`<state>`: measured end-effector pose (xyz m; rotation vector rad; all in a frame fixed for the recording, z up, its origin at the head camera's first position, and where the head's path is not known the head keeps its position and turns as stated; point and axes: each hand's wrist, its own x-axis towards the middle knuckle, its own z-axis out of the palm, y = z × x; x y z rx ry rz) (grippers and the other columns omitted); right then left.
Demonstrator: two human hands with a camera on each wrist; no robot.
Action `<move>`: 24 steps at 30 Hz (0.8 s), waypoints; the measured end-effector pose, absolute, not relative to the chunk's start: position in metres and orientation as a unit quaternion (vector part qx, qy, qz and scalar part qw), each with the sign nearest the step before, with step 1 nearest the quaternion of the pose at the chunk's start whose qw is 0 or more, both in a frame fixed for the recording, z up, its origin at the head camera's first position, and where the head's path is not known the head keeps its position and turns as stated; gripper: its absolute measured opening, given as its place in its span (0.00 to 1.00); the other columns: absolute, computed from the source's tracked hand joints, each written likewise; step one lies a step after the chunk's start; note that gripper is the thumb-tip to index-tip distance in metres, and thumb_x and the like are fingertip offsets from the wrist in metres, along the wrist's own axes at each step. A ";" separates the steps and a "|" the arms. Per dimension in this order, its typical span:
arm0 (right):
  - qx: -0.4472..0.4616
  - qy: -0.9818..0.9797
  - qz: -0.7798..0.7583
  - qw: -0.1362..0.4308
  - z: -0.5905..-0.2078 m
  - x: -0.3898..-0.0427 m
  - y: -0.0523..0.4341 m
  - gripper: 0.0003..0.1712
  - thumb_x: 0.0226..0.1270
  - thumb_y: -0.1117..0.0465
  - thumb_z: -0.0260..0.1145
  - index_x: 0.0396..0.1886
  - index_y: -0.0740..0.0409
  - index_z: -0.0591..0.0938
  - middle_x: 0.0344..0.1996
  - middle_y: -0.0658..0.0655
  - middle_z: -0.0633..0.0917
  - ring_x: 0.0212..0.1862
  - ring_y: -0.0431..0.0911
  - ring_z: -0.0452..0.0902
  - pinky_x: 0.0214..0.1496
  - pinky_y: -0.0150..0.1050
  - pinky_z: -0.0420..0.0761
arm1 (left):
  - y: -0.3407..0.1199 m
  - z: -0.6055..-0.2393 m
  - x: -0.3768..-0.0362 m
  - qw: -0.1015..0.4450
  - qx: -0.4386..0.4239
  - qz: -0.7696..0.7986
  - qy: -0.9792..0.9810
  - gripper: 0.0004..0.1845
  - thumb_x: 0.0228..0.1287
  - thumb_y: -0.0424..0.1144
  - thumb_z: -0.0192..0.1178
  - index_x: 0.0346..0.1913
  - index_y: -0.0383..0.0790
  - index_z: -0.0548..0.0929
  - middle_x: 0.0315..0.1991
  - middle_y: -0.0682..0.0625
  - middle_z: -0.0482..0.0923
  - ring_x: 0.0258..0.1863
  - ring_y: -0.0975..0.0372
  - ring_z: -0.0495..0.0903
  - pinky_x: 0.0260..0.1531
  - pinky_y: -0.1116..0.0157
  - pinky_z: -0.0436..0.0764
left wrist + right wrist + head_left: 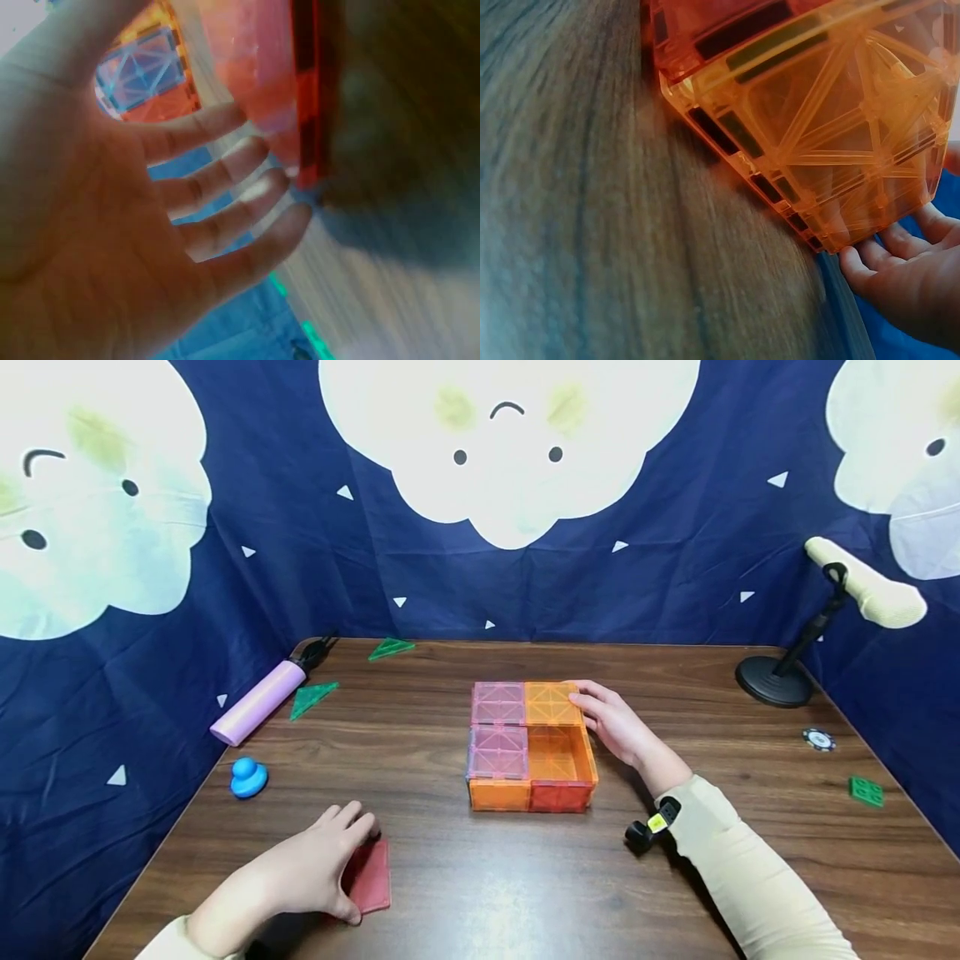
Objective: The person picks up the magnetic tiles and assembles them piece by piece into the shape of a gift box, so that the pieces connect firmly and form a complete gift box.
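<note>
On table, translucent orange-pink tile box (531, 747), red tile (370, 877)

We see both of our hands bare, the left hand (318, 868) and the right hand (618, 727). Cream long sleeves (742, 868) cover our forearms. A small black camera (651, 828) with a yellow label is strapped at our right wrist.

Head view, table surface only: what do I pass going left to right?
Lilac tube → blue knob toy → left hand on red tile → magnetic-tile box → right hand → black stand base → poker chip → green brick.
</note>
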<state>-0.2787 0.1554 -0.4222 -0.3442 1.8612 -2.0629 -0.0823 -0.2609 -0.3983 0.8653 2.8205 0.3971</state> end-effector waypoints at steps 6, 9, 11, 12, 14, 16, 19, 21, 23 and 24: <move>-0.122 0.654 -0.727 0.169 -0.421 -0.278 0.156 0.24 0.81 0.59 0.55 0.68 0.69 0.68 0.53 0.52 0.80 0.51 0.41 0.79 0.55 0.33 0.79 | -0.251 -0.401 -0.094 0.040 0.296 0.113 0.948 0.35 0.31 0.47 0.81 0.44 0.41 0.73 0.39 0.55 0.66 0.35 0.60 0.67 0.35 0.60 0.75; -0.120 0.656 -0.726 0.168 -0.422 -0.277 0.155 0.25 0.81 0.59 0.56 0.69 0.69 0.68 0.54 0.52 0.79 0.51 0.41 0.79 0.55 0.34 0.79 | -0.245 -0.400 -0.099 -0.002 0.300 0.101 0.949 0.34 0.33 0.48 0.79 0.44 0.38 0.74 0.38 0.54 0.66 0.34 0.61 0.68 0.35 0.59 0.76; -0.118 0.656 -0.726 0.167 -0.422 -0.277 0.156 0.25 0.81 0.59 0.56 0.69 0.69 0.68 0.55 0.53 0.79 0.51 0.41 0.79 0.56 0.34 0.79 | -0.239 -0.396 -0.105 -0.038 0.298 0.098 0.949 0.35 0.35 0.48 0.78 0.47 0.35 0.76 0.38 0.53 0.67 0.34 0.61 0.70 0.35 0.59 0.78; -0.119 0.657 -0.726 0.166 -0.422 -0.276 0.156 0.26 0.81 0.59 0.56 0.69 0.69 0.68 0.55 0.53 0.79 0.52 0.41 0.79 0.56 0.34 0.79 | -0.237 -0.393 -0.109 -0.056 0.294 0.099 0.949 0.36 0.38 0.49 0.77 0.50 0.33 0.77 0.39 0.51 0.69 0.34 0.61 0.71 0.34 0.60 0.78; -0.121 0.659 -0.724 0.164 -0.423 -0.277 0.156 0.26 0.81 0.58 0.56 0.69 0.69 0.68 0.55 0.53 0.79 0.52 0.41 0.79 0.56 0.34 0.78 | -0.231 -0.383 -0.115 -0.090 0.288 0.109 0.947 0.36 0.44 0.48 0.76 0.56 0.32 0.77 0.42 0.48 0.72 0.36 0.59 0.72 0.34 0.59 0.79; -0.123 0.653 -0.729 0.165 -0.424 -0.278 0.156 0.26 0.81 0.58 0.56 0.70 0.68 0.69 0.56 0.54 0.79 0.54 0.42 0.78 0.57 0.35 0.78 | -0.223 -0.373 -0.124 -0.124 0.286 0.128 0.942 0.37 0.50 0.48 0.73 0.63 0.35 0.76 0.47 0.45 0.74 0.40 0.57 0.74 0.36 0.57 0.80; -0.123 0.641 -0.738 0.172 -0.426 -0.279 0.156 0.26 0.81 0.58 0.57 0.71 0.66 0.69 0.58 0.54 0.79 0.57 0.44 0.77 0.58 0.36 0.77 | -0.203 -0.358 -0.137 -0.164 0.304 0.167 0.923 0.34 0.58 0.48 0.69 0.67 0.42 0.75 0.56 0.44 0.74 0.48 0.53 0.74 0.40 0.55 0.81; -0.120 0.633 -0.744 0.176 -0.427 -0.280 0.156 0.26 0.81 0.57 0.57 0.71 0.64 0.70 0.58 0.53 0.79 0.58 0.44 0.76 0.59 0.37 0.77 | -0.184 -0.351 -0.146 -0.178 0.333 0.189 0.907 0.33 0.60 0.49 0.68 0.68 0.45 0.75 0.59 0.44 0.74 0.53 0.52 0.73 0.46 0.54 0.80; -0.120 0.630 -0.746 0.178 -0.428 -0.280 0.157 0.26 0.81 0.57 0.57 0.71 0.64 0.70 0.58 0.52 0.80 0.59 0.44 0.75 0.58 0.37 0.77 | -0.162 -0.347 -0.156 -0.187 0.371 0.202 0.887 0.31 0.60 0.48 0.68 0.67 0.45 0.77 0.61 0.44 0.74 0.56 0.51 0.72 0.51 0.53 0.78; -0.119 0.628 -0.748 0.178 -0.428 -0.280 0.158 0.26 0.81 0.57 0.57 0.71 0.63 0.70 0.58 0.52 0.80 0.59 0.44 0.75 0.58 0.37 0.77 | -0.150 -0.346 -0.161 -0.186 0.392 0.203 0.878 0.31 0.60 0.48 0.68 0.67 0.45 0.77 0.62 0.44 0.75 0.57 0.51 0.72 0.54 0.52 0.77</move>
